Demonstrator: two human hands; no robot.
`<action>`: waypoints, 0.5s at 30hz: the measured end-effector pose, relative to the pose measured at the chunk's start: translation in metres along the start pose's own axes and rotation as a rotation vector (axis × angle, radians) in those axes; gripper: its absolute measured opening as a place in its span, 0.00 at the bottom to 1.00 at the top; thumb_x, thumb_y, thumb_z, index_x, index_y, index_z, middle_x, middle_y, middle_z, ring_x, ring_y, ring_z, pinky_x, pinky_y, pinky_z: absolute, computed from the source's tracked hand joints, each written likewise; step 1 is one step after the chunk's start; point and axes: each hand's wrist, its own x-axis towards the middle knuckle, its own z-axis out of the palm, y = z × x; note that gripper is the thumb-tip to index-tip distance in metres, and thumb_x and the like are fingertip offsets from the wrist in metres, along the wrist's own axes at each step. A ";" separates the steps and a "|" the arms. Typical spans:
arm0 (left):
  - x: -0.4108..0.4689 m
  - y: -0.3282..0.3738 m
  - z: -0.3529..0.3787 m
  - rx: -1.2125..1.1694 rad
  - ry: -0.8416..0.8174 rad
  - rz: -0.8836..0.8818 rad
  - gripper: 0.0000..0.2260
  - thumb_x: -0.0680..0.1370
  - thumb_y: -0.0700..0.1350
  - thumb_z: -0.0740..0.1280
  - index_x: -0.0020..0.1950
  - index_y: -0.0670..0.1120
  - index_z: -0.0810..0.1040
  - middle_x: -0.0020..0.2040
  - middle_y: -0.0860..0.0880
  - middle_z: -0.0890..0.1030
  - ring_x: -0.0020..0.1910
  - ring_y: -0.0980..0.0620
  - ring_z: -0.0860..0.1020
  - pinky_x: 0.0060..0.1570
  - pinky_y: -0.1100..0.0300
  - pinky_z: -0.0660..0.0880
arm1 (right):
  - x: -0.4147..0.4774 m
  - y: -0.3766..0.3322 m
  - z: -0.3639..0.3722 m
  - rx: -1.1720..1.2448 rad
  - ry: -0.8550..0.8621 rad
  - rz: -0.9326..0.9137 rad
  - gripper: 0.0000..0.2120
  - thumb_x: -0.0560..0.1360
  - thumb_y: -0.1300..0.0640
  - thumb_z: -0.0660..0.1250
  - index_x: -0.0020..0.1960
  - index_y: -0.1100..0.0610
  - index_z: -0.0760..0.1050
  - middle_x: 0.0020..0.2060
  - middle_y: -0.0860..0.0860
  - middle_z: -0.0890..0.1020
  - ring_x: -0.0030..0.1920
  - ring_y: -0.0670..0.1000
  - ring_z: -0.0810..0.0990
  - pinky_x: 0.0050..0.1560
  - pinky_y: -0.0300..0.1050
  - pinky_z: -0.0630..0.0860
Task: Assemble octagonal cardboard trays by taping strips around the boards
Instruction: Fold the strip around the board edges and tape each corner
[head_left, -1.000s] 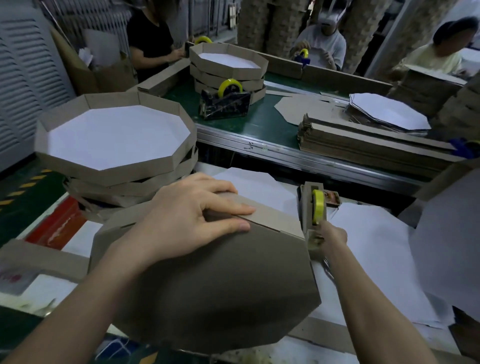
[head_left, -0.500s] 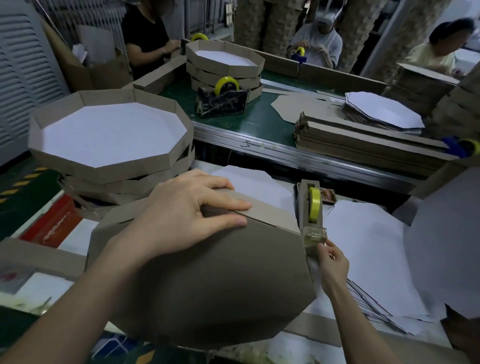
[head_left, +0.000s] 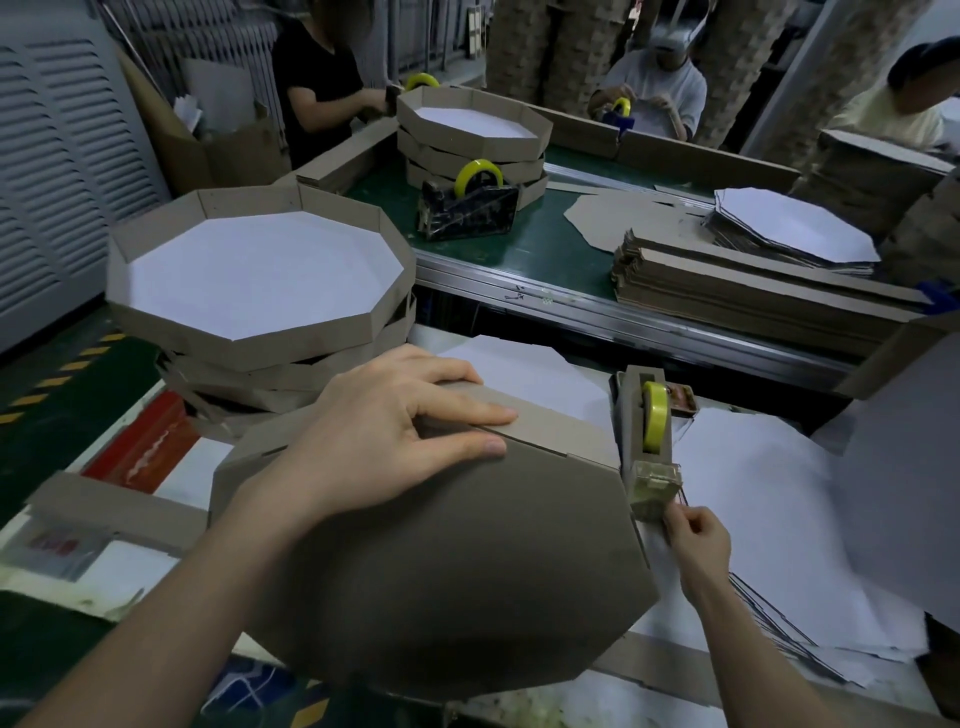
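Left hand (head_left: 395, 441) flat, outstretched; right hand (head_left: 696, 540) in a pinch.

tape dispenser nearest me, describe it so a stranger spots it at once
On the near table, right of the upturned octagonal tray, stands a tape dispenser. Unlike the black dispenser on the green conveyor, it is tan, its yellow roll edge-on.
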 end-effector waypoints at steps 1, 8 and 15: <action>-0.001 -0.001 -0.001 -0.002 0.004 0.002 0.14 0.71 0.67 0.63 0.54 0.68 0.81 0.54 0.63 0.80 0.56 0.59 0.75 0.51 0.49 0.75 | -0.005 -0.002 0.003 -0.008 -0.004 -0.008 0.07 0.79 0.60 0.67 0.45 0.63 0.77 0.41 0.57 0.81 0.45 0.57 0.77 0.44 0.48 0.74; -0.003 -0.005 -0.006 -0.011 -0.003 -0.019 0.15 0.71 0.68 0.62 0.53 0.68 0.81 0.56 0.63 0.80 0.59 0.59 0.74 0.53 0.51 0.75 | -0.035 -0.099 0.038 -0.032 -0.216 -0.134 0.07 0.80 0.58 0.66 0.54 0.57 0.81 0.42 0.52 0.83 0.41 0.54 0.79 0.37 0.43 0.74; -0.019 -0.008 -0.018 -0.040 0.025 0.027 0.15 0.71 0.66 0.63 0.53 0.65 0.81 0.55 0.63 0.80 0.56 0.57 0.76 0.53 0.51 0.75 | -0.101 -0.233 0.045 -0.092 -0.501 -0.249 0.38 0.77 0.58 0.72 0.80 0.53 0.55 0.37 0.50 0.87 0.26 0.46 0.72 0.25 0.35 0.68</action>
